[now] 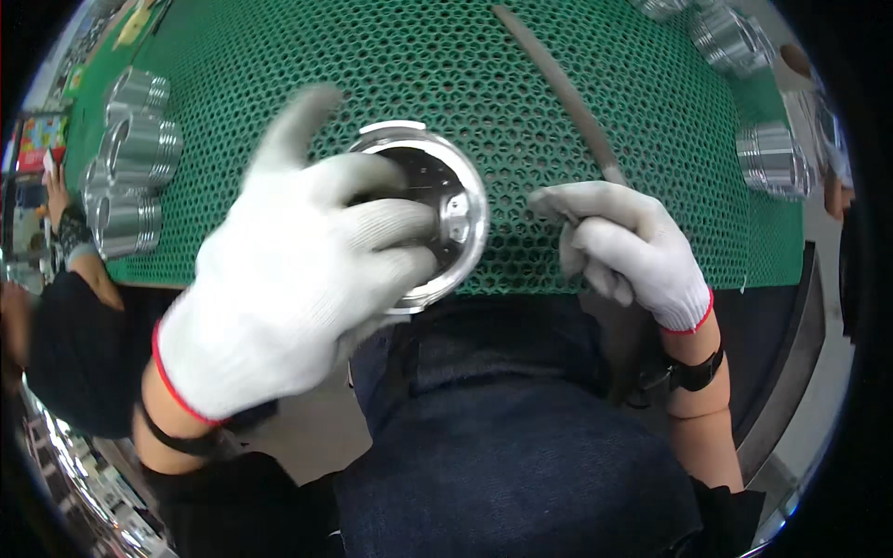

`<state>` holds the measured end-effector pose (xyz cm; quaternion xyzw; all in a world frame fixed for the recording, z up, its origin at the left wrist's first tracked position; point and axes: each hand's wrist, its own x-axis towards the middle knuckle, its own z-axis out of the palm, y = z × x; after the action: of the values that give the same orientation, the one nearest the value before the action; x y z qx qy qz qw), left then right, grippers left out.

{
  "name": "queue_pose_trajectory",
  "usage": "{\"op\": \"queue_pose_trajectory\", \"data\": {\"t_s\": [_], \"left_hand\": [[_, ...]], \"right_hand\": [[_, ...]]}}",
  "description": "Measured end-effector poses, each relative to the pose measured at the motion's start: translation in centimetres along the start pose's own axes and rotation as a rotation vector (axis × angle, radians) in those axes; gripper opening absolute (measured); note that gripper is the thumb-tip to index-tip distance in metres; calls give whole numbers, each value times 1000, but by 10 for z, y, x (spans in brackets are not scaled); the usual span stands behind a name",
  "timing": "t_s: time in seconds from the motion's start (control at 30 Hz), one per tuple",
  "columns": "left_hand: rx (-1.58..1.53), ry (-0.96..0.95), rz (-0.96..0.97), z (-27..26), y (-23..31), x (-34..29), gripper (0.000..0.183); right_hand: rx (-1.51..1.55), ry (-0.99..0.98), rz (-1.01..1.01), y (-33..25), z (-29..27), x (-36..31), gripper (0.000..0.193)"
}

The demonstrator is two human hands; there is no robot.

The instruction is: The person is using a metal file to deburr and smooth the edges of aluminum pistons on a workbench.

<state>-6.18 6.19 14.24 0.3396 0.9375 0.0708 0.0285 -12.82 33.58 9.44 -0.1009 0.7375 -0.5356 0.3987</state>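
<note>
Our left hand [298, 256] grasps the metal cylinder [476, 219]. Our right hand [642, 244] curls at the grey bar [558, 82]—whether gripping, we cannot tell.

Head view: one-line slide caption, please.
Gloved left hand over a round metal part, gloved right hand near a gray bar; green mat, metal cylinders both sides.

I have a green bench top [446, 74] before me, its surface covered in small hexagonal holes. A long, narrow grey bar [558, 82] runs over it, its near end at my right hand [637, 246]; whether it lies flat I can't tell. Well left of the bar I have clustered silver cylinders [128, 228]; well right of it, more grooved silver ones [772, 160].
</note>
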Motion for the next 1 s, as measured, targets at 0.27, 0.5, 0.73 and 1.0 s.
{"op": "queue_pose_trajectory", "data": {"t_s": [0.27,0.5,0.73,1.0], "left_hand": [[174,-171,202,-43,-15,23,26],[506,88,101,-10,-32,50,31],[375,446,53,4,-50,-3,50],[155,209,-346,28,6,-44,57]], "right_hand": [[209,53,-79,19,-4,-3,39],[283,21,-78,21,-3,-1,39],[251,85,-78,29,-3,1,45],[221,77,-67,25,-3,0,44]]}}
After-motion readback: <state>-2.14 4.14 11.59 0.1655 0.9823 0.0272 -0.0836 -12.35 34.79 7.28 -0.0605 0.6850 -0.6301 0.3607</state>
